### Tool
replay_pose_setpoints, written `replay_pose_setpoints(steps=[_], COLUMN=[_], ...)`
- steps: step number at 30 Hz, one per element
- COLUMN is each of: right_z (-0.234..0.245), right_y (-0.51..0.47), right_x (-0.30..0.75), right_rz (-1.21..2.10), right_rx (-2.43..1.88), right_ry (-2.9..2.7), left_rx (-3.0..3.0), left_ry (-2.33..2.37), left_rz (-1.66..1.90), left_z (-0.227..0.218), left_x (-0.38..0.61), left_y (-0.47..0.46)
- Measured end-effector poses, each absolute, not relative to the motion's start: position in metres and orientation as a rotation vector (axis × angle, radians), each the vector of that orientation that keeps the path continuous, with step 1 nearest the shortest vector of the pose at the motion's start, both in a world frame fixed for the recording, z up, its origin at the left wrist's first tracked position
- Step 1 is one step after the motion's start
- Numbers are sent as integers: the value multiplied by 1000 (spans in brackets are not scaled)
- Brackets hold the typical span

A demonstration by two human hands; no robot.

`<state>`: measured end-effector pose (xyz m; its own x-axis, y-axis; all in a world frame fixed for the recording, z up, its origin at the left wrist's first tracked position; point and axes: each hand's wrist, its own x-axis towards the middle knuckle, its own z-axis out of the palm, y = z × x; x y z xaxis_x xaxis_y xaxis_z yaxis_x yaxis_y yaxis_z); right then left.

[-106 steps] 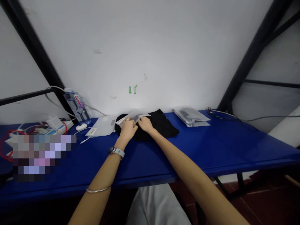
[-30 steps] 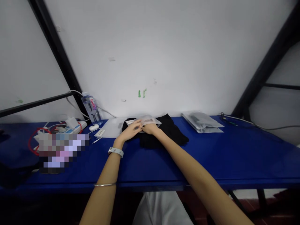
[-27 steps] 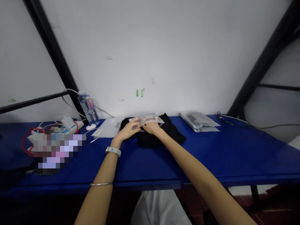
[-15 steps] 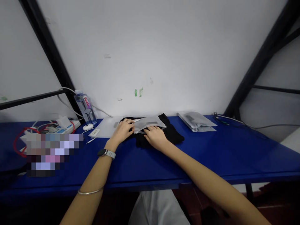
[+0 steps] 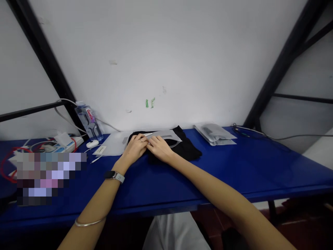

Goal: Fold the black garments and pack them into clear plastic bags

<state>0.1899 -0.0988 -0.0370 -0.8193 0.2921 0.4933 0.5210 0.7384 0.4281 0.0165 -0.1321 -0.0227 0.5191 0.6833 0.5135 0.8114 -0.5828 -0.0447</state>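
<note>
A frosted plastic bag (image 5: 170, 134) lies on a folded black cloth (image 5: 189, 147), and its near edge gapes toward me on the right side. At the bag's left end, my left hand (image 5: 135, 148) is closed with its fingers bent on the bag's edge. My right hand (image 5: 160, 148) sits right beside it, fingertips nearly touching the left ones, closed on the same edge. The fingertips of both hands are partly hidden. Part of the black cloth lies under my hands.
More frosted bags (image 5: 214, 133) lie stacked to the right, and a flat frosted bag (image 5: 113, 144) to the left. A water bottle (image 5: 89, 121), a white mouse-shaped thing (image 5: 92, 143), cables and a power strip (image 5: 66, 146) occupy the left side. The wall (image 5: 166, 62) rises behind the blue table (image 5: 208, 177).
My right hand has moved left from the bag's opening to its left end, up against my left hand. The bag's mouth is more exposed. The view has shifted slightly.
</note>
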Motion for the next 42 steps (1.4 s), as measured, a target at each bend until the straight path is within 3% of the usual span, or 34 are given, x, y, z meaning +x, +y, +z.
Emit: replay_pose_setpoints(steps=[15,26,34,42], right_z=[-29,-23,-24,11], right_y=[-88,-132,-116,-90], right_x=[303,258,265,397], right_rz=[-786,-493,-180,-634], right_rx=[-975,-483,-860,-1488], right_ry=[-2498,-2535,-2523,-1767], left_rx=[-2226,-2296,-2340,-2246], left_ry=[-1497,-1314,-1302,-1820], left_rz=[-692,-550,-661,-637], left_z=[-25,-25,-28,-37], left_x=[-4,21,31,17], left_y=[-129,-132,-131,-124])
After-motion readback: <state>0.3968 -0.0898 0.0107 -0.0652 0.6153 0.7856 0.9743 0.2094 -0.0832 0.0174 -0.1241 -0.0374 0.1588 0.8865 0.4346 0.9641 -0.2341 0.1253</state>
